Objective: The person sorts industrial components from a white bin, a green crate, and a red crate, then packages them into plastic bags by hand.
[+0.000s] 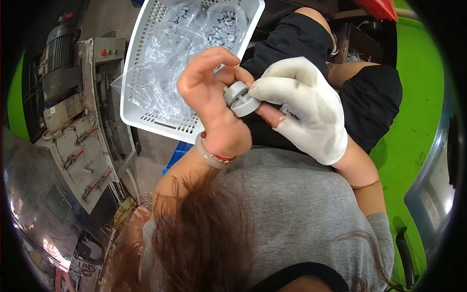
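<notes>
My bare left hand [208,92], with bracelets at the wrist, curls its fingers round a small grey round plastic part [245,105]. The part looks like two ring-shaped pieces side by side; whether they are joined I cannot tell. From the other side my right hand [311,107] pinches the same part between its fingers and thumb. A white knit glove covers that hand, leaving the thumb tip bare. Both hands are above my lap, beside a white perforated plastic basket [127,100]. Some of my left fingertips are hidden behind the part.
Inside the basket lie clear plastic bags [170,63], some with many small grey pieces [226,30]. A machine cabinet [80,151] and a motor [61,46] stand at the left. Green floor [413,87] is at the right, with a red container [377,7] at the far right.
</notes>
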### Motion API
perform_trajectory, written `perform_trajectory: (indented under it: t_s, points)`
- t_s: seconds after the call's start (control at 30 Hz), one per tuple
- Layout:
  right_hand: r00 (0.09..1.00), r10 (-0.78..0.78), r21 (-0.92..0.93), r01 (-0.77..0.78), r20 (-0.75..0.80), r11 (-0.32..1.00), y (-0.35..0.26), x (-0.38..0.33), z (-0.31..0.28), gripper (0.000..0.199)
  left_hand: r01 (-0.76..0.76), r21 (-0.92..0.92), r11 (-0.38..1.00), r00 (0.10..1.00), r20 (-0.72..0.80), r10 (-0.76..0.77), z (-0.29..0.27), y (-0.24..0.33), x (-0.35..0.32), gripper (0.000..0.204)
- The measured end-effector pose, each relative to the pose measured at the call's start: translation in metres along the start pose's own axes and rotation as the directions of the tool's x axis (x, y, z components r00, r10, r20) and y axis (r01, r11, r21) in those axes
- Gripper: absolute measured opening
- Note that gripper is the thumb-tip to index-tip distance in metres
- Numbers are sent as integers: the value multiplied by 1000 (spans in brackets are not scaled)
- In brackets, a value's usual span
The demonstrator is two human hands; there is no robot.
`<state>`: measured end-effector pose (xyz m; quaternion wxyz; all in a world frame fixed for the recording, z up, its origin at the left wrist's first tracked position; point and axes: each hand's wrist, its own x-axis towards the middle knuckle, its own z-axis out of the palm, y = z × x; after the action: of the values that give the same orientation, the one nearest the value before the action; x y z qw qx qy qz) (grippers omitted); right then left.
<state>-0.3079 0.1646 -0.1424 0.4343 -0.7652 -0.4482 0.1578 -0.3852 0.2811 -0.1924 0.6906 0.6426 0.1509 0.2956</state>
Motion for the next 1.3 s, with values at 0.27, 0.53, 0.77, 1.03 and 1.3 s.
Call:
perform_trajectory:
  t_s: [0.27, 0.53, 0.77, 1.03, 1.3]
  points:
    - [970, -145, -209, 104, -195, 972, -4, 1, -7, 38, 357, -302, 884, 924, 256, -285, -19, 2, -5, 57]
    - [804, 571, 691, -507, 164, 515, -19, 5, -29, 24, 737, -564, 373, 676, 599, -430, -26, 6, -1, 65]
    - [979, -196, 34, 198, -59, 980, 10, 3, -23, 23, 751, -570, 334, 661, 658, -361, -23, 6, 2, 63]
    - [733, 584, 579, -659, 349, 481, 1, 5, -31, 29, 480, -193, 856, 818, 451, -357, -27, 4, 1, 52]
    - [588, 256, 612, -552, 767, -566, 23, -5, -14, 45, -123, 208, 970, 911, 412, 28, -17, 16, 11, 47]
